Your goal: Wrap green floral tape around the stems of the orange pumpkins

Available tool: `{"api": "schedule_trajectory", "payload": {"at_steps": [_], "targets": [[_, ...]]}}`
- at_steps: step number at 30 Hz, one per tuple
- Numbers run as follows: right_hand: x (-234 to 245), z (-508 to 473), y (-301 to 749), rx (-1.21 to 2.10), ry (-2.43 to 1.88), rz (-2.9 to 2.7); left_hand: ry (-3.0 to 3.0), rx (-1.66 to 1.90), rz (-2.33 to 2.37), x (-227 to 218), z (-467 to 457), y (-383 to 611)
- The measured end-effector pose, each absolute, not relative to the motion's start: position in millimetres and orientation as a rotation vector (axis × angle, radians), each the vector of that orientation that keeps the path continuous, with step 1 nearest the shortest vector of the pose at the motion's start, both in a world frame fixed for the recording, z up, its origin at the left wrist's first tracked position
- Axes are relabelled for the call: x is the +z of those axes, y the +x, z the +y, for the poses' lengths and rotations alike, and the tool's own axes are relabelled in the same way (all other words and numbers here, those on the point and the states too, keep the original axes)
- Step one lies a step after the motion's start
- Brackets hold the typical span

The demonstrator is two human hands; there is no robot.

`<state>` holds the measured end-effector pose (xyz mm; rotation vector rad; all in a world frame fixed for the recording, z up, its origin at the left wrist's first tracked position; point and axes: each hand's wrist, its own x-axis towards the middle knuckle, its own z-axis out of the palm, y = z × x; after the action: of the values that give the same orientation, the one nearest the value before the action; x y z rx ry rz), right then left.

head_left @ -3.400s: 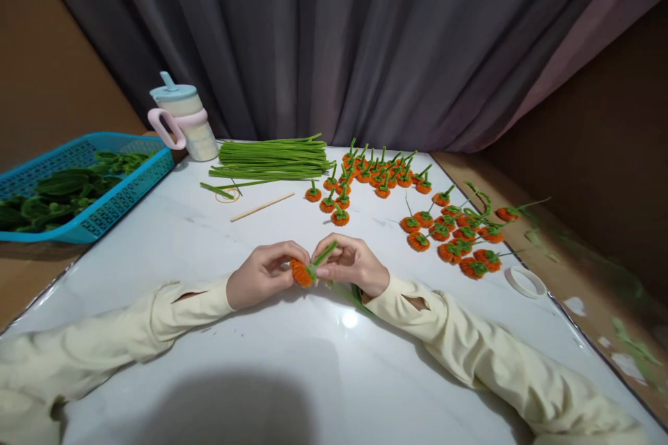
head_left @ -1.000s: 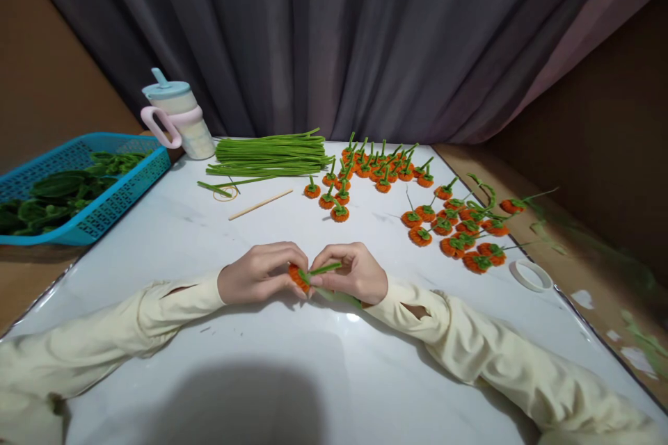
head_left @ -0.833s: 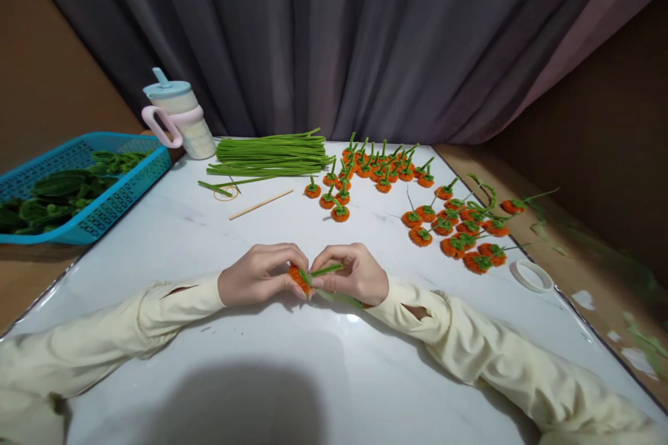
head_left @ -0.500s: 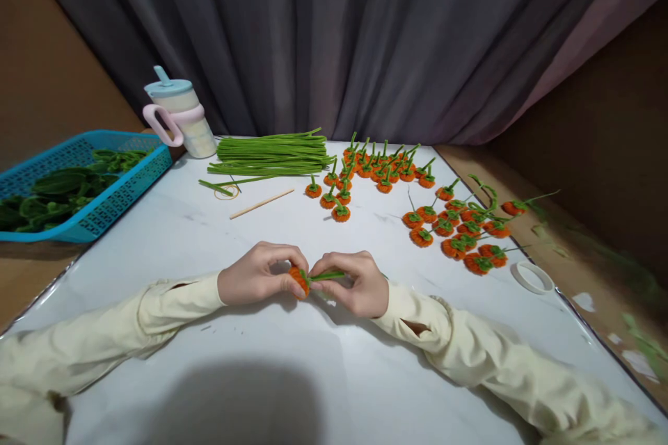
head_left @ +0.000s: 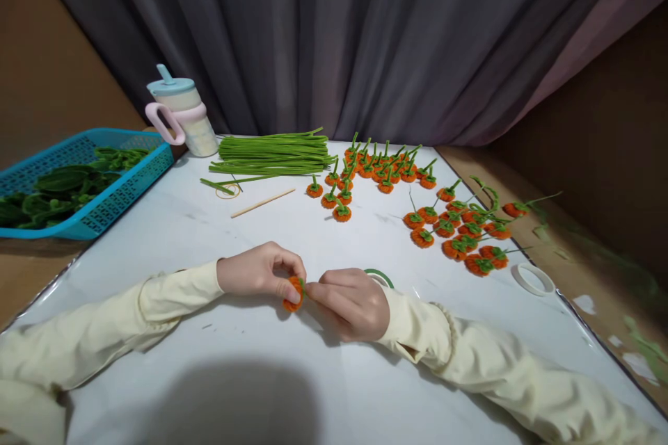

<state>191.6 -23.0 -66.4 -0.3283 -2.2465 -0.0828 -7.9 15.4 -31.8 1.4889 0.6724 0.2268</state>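
Observation:
Between my two hands is a small orange ribbed chenille fruit with a green cap, tilted so its top faces right. My left hand pinches its orange body between thumb and fingers. My right hand is closed at the fruit's green top, fingertips pressed together around the stem, which is mostly hidden behind them. Just behind my right wrist, a roll of green tape lies partly covered. Beyond my hands stand several finished-looking orange fruits with green stems.
A bundle of green chenille stems lies at the back, with a thin wooden stick before it. A blue basket of green leaf pieces and a lidded cup stand left. More orange fruits and a white tape roll lie right.
My right hand has turned over and dropped slightly, now covering the stem and uncovering the green tape roll. The fruit has tilted and shifted slightly down and left in my left hand.

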Motion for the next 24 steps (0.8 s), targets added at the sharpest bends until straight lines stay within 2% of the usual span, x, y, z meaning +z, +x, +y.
{"api": "schedule_trajectory", "payload": {"at_steps": [7,10,13,17,19,21,24], "targets": [[-56.3,-20.5,195.3,-0.364,-0.181,-2.292,1.068,0.138,0.697,-41.1,18.5,-8.0],[-59.8,-21.1,196.1,-0.271,-0.259,-2.269,0.828,0.132,0.679,-49.3,16.6,-6.5],[-61.5,-21.7,194.4,0.199,-0.49,-2.221,0.781,0.145,0.677,-53.3,18.2,-6.9],[-56.1,-19.0,190.3,1.214,-0.934,-1.812,0.904,0.149,0.638,-52.9,28.6,-12.1],[-52.5,-16.1,188.8,1.613,-1.005,-1.521,1.038,0.208,0.6,-51.2,34.7,-15.6],[-50.0,-13.3,188.3,1.818,-1.001,-1.331,1.243,0.256,0.522,-48.3,39.3,-18.8],[-48.8,-10.3,188.9,1.92,-0.977,-1.228,1.48,0.225,0.346,-42.2,41.1,-21.2]]}}
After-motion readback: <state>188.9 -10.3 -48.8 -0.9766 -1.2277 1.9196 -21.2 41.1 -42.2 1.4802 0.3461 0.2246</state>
